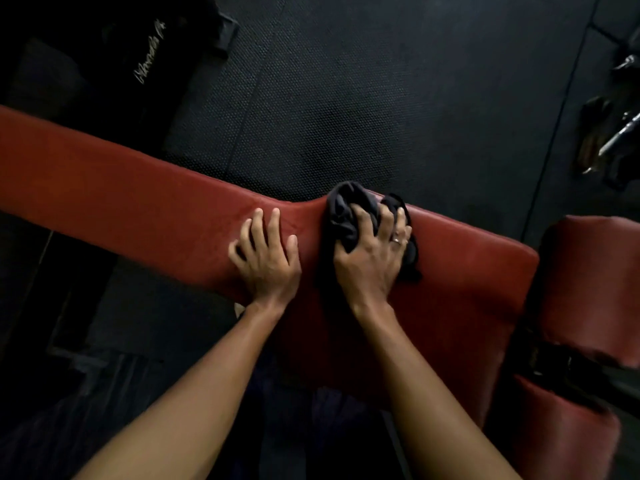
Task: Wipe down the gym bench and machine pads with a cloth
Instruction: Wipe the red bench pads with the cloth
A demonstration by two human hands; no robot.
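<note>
Bench [121, 181]: right hand [370, 258] clutches the bunched cloth [341, 220], left hand [266, 258] presses flat alongside; firm, overlapping strokes would serve best.

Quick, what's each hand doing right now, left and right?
Left hand: open, fingers spread flat on the red bench pad.
Right hand: gripping the dark cloth against the pad.

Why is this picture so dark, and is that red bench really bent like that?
Head view: dim light, the floor and top-left corner nearly black, only the bench, left hand and right hand gripping the cloth lit well; head view: the bench's bow is probably partly wide-angle distortion; head view: metal bars at the right edge glint and look blurred.
</note>
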